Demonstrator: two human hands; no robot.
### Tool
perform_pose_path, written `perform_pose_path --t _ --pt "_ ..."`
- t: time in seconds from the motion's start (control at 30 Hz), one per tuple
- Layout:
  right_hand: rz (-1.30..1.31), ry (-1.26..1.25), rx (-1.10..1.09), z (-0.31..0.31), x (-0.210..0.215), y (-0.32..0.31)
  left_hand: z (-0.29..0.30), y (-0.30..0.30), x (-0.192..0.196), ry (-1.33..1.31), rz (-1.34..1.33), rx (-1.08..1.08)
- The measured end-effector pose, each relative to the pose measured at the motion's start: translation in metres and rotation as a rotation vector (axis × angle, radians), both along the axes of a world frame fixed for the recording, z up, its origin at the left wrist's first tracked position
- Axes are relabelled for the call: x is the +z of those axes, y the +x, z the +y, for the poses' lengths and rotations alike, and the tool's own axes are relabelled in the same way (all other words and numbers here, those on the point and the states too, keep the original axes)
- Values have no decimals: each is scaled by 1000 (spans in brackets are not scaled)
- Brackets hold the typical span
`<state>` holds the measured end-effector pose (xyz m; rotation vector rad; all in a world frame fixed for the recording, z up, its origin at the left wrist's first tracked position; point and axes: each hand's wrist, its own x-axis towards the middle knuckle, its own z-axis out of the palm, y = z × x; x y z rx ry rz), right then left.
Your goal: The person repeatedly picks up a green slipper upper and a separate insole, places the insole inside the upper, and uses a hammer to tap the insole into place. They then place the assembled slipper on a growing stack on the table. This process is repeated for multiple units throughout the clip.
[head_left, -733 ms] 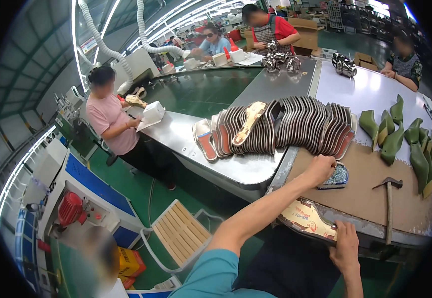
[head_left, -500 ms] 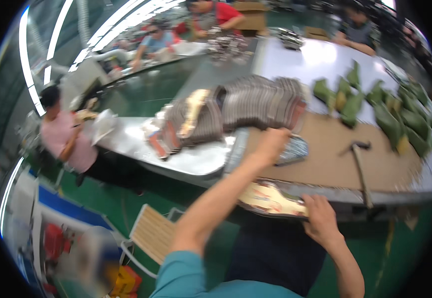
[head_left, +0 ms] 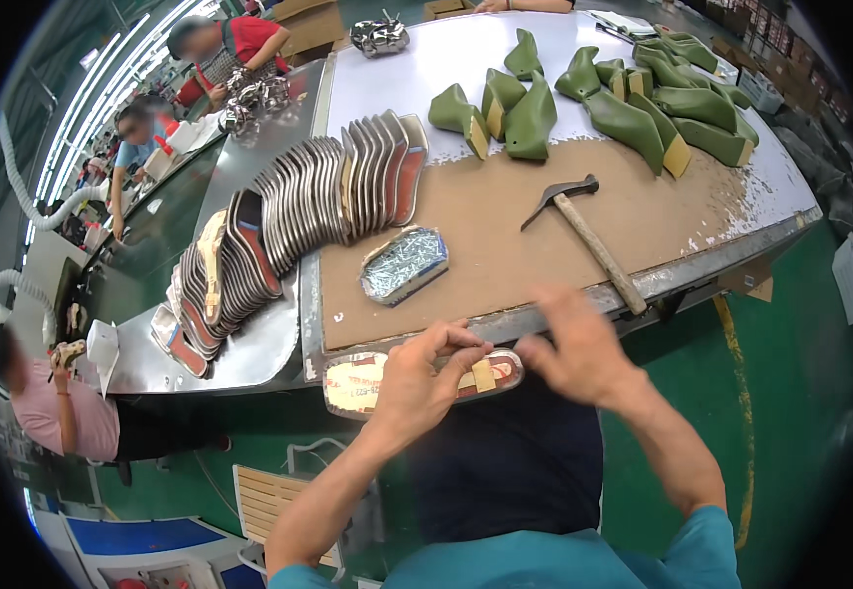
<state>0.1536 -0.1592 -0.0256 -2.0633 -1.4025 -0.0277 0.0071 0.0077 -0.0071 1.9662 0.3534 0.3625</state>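
Note:
A flat sole-shaped plate (head_left: 358,385) with a shiny rim and a red and cream face lies across my lap at the workbench's front edge. My left hand (head_left: 425,381) grips it from above, fingers pinched near a small tan strip (head_left: 482,374) on its face. Blurred with motion, my right hand (head_left: 576,346) has its fingers on the plate's right end. Just beyond the hands, a small tin of nails (head_left: 404,263) and a wooden-handled hammer (head_left: 586,236) lie on the brown board (head_left: 505,211) of the bench.
A long fanned row of similar sole plates (head_left: 289,211) runs along the steel bench on the left. Several green shoe lasts (head_left: 623,93) lie at the far side. A person in pink (head_left: 49,407) sits at lower left, and others work at the back (head_left: 220,49).
My left hand has come back from the nail tin and now sits on the sole plate. The view has swung right and down toward the bench.

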Motion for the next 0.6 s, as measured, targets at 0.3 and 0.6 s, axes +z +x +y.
perform_pose_path --t 0.3,0.6 --pt "-92 -493 -445 -21 -12 91 -12 18 15 233 444 -29" --pt "521 153 -331 -75 -3 13 -14 17 15 327 350 -76"
